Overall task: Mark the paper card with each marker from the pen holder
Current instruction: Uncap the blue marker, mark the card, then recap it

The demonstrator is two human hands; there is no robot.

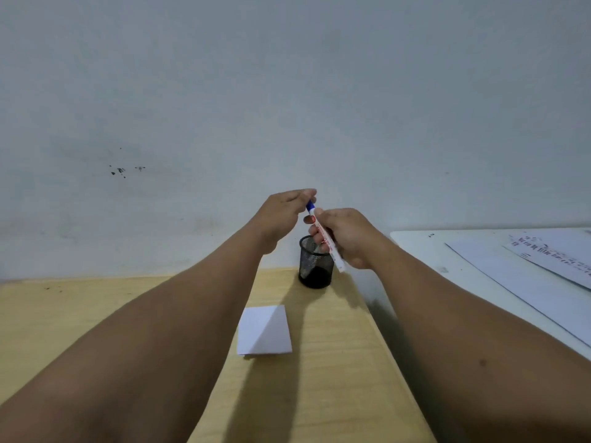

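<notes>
Above the pen holder point(315, 263) my right hand point(347, 236) grips the marker point(326, 238) barrel; my left hand point(283, 212) pinches its blue cap point(310, 206). Below my wrists the paper card point(264, 330) lies on open table point(335, 362), near its right edge.

One marker point(326, 238), blue cap, held up at 12 o'clock. One black mesh pen holder point(315, 263) just under it. One white paper card point(264, 330) at 6 o'clock from holder. Two hands: left hand point(281, 215), right hand point(347, 238). Two printed sheets point(543, 260) at 3 o'clock.
</notes>
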